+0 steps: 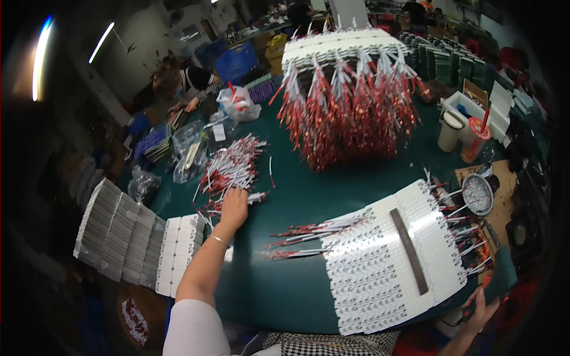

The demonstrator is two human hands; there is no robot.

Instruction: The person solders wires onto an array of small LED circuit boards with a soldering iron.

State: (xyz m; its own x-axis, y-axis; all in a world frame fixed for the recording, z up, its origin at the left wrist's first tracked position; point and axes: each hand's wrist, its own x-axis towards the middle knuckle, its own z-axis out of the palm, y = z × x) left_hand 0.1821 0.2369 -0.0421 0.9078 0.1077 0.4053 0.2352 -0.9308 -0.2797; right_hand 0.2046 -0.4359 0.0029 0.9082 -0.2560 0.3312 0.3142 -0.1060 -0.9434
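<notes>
My left hand (pixel 234 209) is at the near end of a loose pile of short red-and-white wires (pixel 233 166), its fingers closed on a few of them. Wire ends stick out on both sides of that hand. In front of me on the right lies a sheet of joined white circuit boards (pixel 380 261), with a dark flat bar (pixel 408 252) across it. Wires (pixel 314 234) extend from its left edge, and more from its right. My right hand (pixel 482 311) is low at the table's right edge, closed around something dark and partly hidden that I cannot make out.
A tall stack of white boards with hanging red-and-white wires (pixel 350 107) stands at the back. White board stacks (pixel 122 234) stand left. At right are a bowl of silvery bits (pixel 477 194), a pink cup (pixel 475 141) and a lidded cup (pixel 451 130). Another person (pixel 181 83) sits back left.
</notes>
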